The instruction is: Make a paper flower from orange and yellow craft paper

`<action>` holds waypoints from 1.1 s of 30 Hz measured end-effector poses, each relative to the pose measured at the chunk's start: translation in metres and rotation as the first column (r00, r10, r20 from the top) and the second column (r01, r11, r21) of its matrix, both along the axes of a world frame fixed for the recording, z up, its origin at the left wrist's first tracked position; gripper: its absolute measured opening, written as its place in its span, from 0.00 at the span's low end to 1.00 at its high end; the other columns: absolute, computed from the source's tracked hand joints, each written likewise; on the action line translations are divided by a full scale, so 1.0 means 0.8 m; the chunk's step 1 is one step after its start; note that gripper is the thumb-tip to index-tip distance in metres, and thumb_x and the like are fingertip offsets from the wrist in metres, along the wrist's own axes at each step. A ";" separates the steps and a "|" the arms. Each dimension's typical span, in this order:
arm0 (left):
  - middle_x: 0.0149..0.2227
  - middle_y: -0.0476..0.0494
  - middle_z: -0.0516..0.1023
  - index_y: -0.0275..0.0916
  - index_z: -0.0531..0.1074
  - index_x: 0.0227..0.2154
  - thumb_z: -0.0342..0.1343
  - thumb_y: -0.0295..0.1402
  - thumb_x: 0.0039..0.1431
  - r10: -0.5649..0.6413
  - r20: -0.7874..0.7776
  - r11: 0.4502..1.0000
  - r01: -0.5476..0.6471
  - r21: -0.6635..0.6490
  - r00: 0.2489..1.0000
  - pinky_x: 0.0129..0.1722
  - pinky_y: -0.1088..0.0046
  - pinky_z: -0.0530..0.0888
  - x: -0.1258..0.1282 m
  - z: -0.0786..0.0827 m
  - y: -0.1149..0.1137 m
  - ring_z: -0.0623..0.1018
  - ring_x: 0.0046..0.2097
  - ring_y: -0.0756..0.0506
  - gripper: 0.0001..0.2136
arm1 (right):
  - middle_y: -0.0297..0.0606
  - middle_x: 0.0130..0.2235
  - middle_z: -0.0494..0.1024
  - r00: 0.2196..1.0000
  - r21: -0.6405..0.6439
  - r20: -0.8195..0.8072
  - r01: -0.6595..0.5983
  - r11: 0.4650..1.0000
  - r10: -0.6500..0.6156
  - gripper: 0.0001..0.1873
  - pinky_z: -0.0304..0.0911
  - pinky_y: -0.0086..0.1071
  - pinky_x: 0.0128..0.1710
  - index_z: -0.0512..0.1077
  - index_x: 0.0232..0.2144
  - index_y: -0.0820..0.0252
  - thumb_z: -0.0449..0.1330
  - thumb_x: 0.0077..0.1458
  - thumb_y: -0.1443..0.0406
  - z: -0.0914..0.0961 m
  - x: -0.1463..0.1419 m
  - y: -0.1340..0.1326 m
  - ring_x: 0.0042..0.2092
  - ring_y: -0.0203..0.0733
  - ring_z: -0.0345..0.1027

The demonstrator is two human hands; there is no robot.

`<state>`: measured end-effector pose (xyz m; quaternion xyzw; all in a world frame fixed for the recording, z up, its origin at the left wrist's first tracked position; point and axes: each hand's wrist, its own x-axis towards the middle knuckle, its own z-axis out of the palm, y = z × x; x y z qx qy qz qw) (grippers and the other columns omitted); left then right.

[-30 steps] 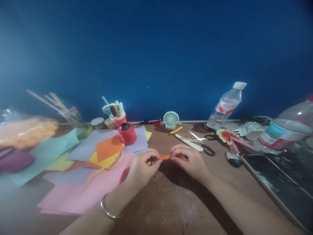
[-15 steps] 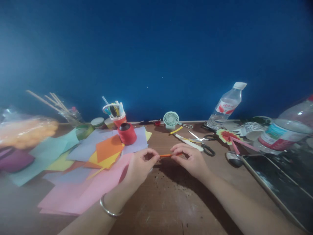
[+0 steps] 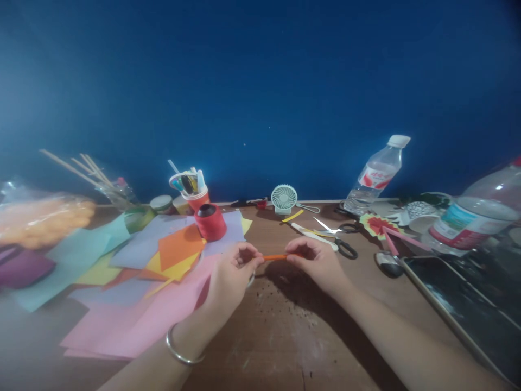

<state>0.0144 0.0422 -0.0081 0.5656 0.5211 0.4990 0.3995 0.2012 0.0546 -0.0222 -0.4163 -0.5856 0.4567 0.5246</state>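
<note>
A thin orange stick-like strip (image 3: 275, 257), perhaps rolled paper, stretches level between my two hands above the table. My left hand (image 3: 239, 265) pinches its left end between thumb and forefinger; a silver bangle circles that wrist. On the other end, the thumb and fingers of my right hand (image 3: 312, 262) are closed. Just beyond the right hand lie a white-handled craft knife (image 3: 313, 235) and black-handled scissors (image 3: 340, 237) with their blades apart. Left of my left hand, a red thread spool (image 3: 210, 222) stands on coloured sheets.
Orange paper (image 3: 179, 245) and pink sheets (image 3: 134, 320) spread over the left side. A small green fan (image 3: 284, 199) and a red cup of pens (image 3: 197, 198) stand at the back. On the right are a tilted water bottle (image 3: 376, 176), a paper flower (image 3: 380, 225) and a dark tablet-like slab (image 3: 459, 309).
My fingers have shifted slightly along the orange strip, and a little more of it shows between my hands. The things on the table stay where they were.
</note>
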 end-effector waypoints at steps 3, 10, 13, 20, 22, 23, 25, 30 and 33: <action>0.25 0.51 0.75 0.38 0.67 0.26 0.60 0.27 0.42 0.061 0.025 0.998 -0.061 -0.008 0.998 0.31 0.77 0.69 0.000 0.000 0.001 0.74 0.29 0.51 0.07 | 0.33 0.28 0.74 0.994 -0.039 -0.104 0.026 0.999 -0.030 0.06 0.61 0.31 0.33 0.70 0.25 0.59 0.64 0.40 0.69 -0.002 -0.002 0.001 0.31 0.37 0.66; 0.24 0.51 0.74 0.38 0.67 0.32 0.58 0.30 0.44 -0.164 0.096 0.962 0.181 -0.206 0.982 0.27 0.75 0.70 0.007 -0.003 -0.005 0.77 0.28 0.48 0.10 | 0.31 0.30 0.72 0.861 -0.173 -0.473 0.120 0.978 -0.189 0.21 0.63 0.29 0.32 0.67 0.34 0.57 0.67 0.34 0.69 0.007 -0.013 -0.005 0.31 0.34 0.66; 0.25 0.50 0.73 0.37 0.69 0.30 0.57 0.31 0.45 -0.243 0.016 0.931 0.238 -0.276 0.970 0.27 0.74 0.70 0.008 0.002 -0.009 0.76 0.28 0.47 0.08 | 0.30 0.28 0.72 0.828 -0.194 -0.527 0.102 0.976 -0.191 0.23 0.63 0.29 0.31 0.66 0.35 0.57 0.68 0.33 0.69 0.011 -0.015 -0.007 0.30 0.34 0.67; 0.19 0.50 0.71 0.36 0.69 0.22 0.57 0.35 0.47 -0.307 0.040 0.890 0.302 -0.342 0.951 0.19 0.79 0.64 0.010 0.011 -0.016 0.68 0.20 0.52 0.07 | 0.32 0.37 0.71 0.812 -0.261 -0.546 0.068 0.963 -0.205 0.23 0.62 0.27 0.30 0.67 0.41 0.54 0.66 0.39 0.66 0.007 -0.028 -0.017 0.29 0.31 0.65; 0.19 0.49 0.72 0.36 0.67 0.21 0.57 0.35 0.47 -0.255 0.132 0.902 0.285 -0.324 0.958 0.21 0.79 0.65 0.011 0.012 -0.017 0.69 0.21 0.52 0.08 | 0.32 0.31 0.72 0.883 -0.277 -0.460 -0.046 0.960 -0.090 0.17 0.60 0.26 0.29 0.71 0.35 0.58 0.66 0.39 0.66 0.008 -0.034 -0.024 0.28 0.32 0.64; 0.19 0.49 0.72 0.36 0.67 0.20 0.57 0.34 0.46 -0.244 0.142 0.909 0.277 -0.311 0.959 0.22 0.78 0.65 0.012 0.012 -0.017 0.70 0.22 0.52 0.08 | 0.31 0.27 0.71 0.914 -0.287 -0.406 -0.111 0.952 -0.015 0.14 0.59 0.27 0.28 0.72 0.32 0.60 0.66 0.38 0.66 0.009 -0.036 -0.027 0.27 0.32 0.64; 0.19 0.50 0.71 0.35 0.67 0.20 0.57 0.33 0.46 -0.269 0.108 0.912 0.289 -0.292 0.957 0.23 0.77 0.66 0.012 0.011 -0.017 0.70 0.22 0.51 0.07 | 0.31 0.22 0.71 0.949 -0.303 -0.304 -0.176 0.937 0.080 0.08 0.57 0.27 0.26 0.72 0.24 0.63 0.65 0.38 0.66 0.011 -0.039 -0.032 0.25 0.33 0.62; 0.20 0.50 0.70 0.36 0.69 0.23 0.55 0.31 0.48 -0.336 -0.047 0.919 0.316 -0.238 0.941 0.25 0.75 0.66 0.014 0.009 -0.019 0.69 0.24 0.50 0.04 | 0.29 0.16 0.66 0.976 -0.289 -0.216 -0.048 0.956 -0.016 0.08 0.48 0.26 0.20 0.71 0.17 0.63 0.63 0.42 0.64 0.010 -0.038 -0.031 0.20 0.30 0.55; 0.21 0.50 0.71 0.38 0.68 0.23 0.53 0.30 0.48 -0.322 -0.179 0.935 0.283 -0.213 0.930 0.25 0.75 0.65 0.014 0.009 -0.021 0.69 0.24 0.50 0.03 | 0.27 0.14 0.62 0.948 -0.275 -0.307 0.001 0.962 -0.088 0.11 0.44 0.26 0.19 0.70 0.15 0.63 0.63 0.41 0.63 0.007 -0.032 -0.024 0.19 0.29 0.50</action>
